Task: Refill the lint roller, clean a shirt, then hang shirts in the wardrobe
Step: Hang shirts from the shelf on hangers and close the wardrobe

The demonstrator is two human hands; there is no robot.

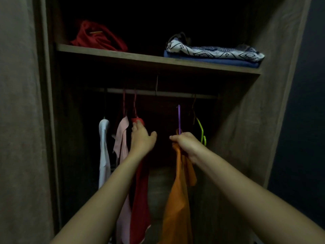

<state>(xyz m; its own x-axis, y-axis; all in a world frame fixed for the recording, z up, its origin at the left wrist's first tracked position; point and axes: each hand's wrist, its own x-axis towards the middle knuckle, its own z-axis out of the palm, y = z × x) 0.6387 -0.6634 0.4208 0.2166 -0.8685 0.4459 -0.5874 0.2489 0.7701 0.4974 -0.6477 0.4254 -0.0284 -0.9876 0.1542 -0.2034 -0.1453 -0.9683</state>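
Note:
Inside the dim wardrobe, my right hand grips an orange shirt at its collar, on a purple hanger whose hook stands just below the rail. My left hand reaches forward with straight fingers and touches the shoulder of a red shirt that hangs from the rail. Left of it hang a pink shirt and a white shirt.
An empty green hanger hangs at the right end of the rail. On the shelf above lie a red garment at the left and a folded patterned and blue pile at the right. Wardrobe walls close in on both sides.

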